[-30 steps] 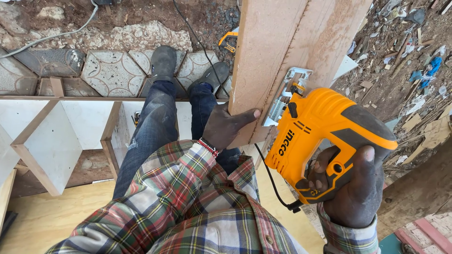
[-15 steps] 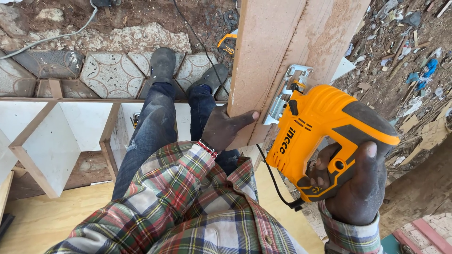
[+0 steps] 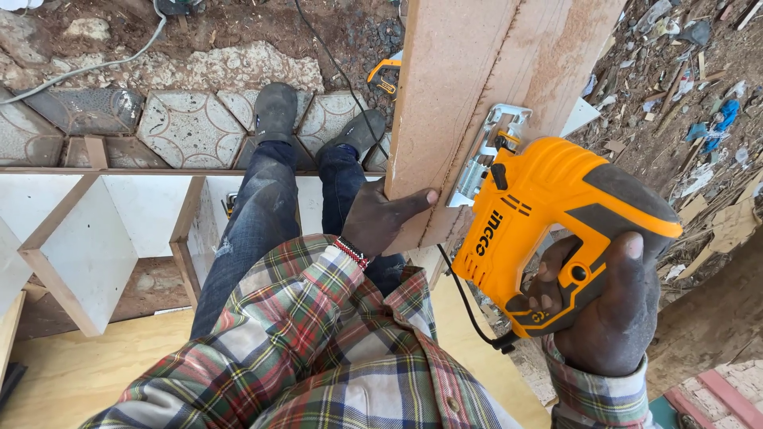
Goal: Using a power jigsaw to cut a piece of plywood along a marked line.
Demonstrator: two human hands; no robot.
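Left hand (image 3: 383,218) grips the wooden board's (image 3: 469,95) edge at center; right hand (image 3: 608,306) at 4 o'clock is wrapped around the orange jigsaw (image 3: 548,218) (metal baseplate flat on the board).

Jigsaw (image 3: 556,230) orange, black grip, silver base plate (image 3: 485,155). Board (image 3: 469,95) pale tan. Shirt (image 3: 318,349) red-green-white plaid. Jeans (image 3: 262,222) dark blue. Boots (image 3: 274,111) grey. Far pavers (image 3: 191,127) grey, patterned. Left shelf unit (image 3: 87,230) white.
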